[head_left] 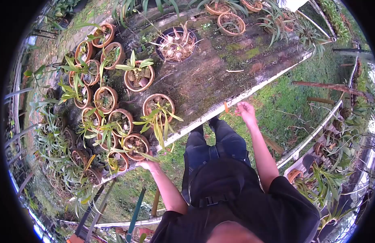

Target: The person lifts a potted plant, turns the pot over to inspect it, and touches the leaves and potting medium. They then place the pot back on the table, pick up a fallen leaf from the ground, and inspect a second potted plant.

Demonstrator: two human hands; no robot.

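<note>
Outdoor plant nursery, rows of clay pots (138, 90) with leafy young plants on a long mossy bench (220, 77), a black pot (159, 50) among them, grass (284, 101) underfoot, more potted plants (323, 182) on a rack (313, 133) alongside, all in open daylight.

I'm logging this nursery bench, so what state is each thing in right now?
left hand: touching the edge pot, grip unclear.
right hand: raised, pinching the orange piece.
edge pot: upright, planted.
black pot: upright, filled with pale plants.
bench: mossy, pots crowded at one end.
</note>
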